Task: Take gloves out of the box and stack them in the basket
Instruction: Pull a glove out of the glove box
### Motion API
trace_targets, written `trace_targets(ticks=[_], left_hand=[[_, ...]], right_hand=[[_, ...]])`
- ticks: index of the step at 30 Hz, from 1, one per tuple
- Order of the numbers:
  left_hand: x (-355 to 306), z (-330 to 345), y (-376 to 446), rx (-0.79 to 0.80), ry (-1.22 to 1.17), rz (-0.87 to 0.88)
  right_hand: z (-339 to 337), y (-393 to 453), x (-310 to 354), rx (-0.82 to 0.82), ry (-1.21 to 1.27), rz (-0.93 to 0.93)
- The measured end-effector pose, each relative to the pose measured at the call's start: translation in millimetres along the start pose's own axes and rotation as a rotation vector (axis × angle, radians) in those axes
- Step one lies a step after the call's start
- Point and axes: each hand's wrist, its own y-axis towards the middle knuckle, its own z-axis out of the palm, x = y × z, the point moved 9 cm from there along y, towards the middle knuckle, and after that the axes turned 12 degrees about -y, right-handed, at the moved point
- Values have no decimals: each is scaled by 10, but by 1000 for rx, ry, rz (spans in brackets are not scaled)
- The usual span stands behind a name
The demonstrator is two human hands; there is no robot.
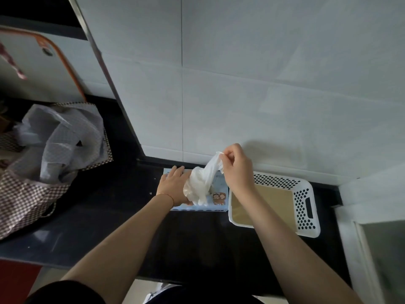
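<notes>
A dark table (197,238) ran along a pale tiled wall (263,84), and the task's things sat at its far edge against that wall. The box (219,199), light blue with small cartoon figures printed on it, lay flat there. Just beside it, toward the right end of the table, stood a white perforated basket (305,207) with a tan floor; no glove could be seen lying in it.

The left hand (173,186) lay flat on top of the box with its fingers straight, pressing it down. The right hand (235,170) was raised above the box, its fingertips (224,157) pinching the upper end of a thin white glove (202,183). The glove hung stretched from that pinch down to the top of the box, bunched and crumpled at its lower part, where it overlapped the left hand's fingers. Whether its lower end was free of the box opening could not be told.

At the left end of the table sat a checkered bag (28,194) with crumpled translucent plastic bags (59,141) in its mouth. Behind it, a white board with an orange rim (39,64) leaned against the wall.
</notes>
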Motion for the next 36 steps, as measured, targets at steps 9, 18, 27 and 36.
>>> trace_targets(ticks=[9, 18, 27, 36], left_hand=[[-618, -407, -368, -339, -259, 303], [-81, -164, -247, -191, -3, 41], [-359, -924, -518, -417, -773, 53], [-1143, -1197, -621, -246, -898, 326]], right_hand=[[226, -129, -109, 184, -51, 61], [-764, -108, 362, -272, 150, 14], [-777, -108, 449, -102, -62, -64], [-1107, -103, 634, -172, -22, -110]])
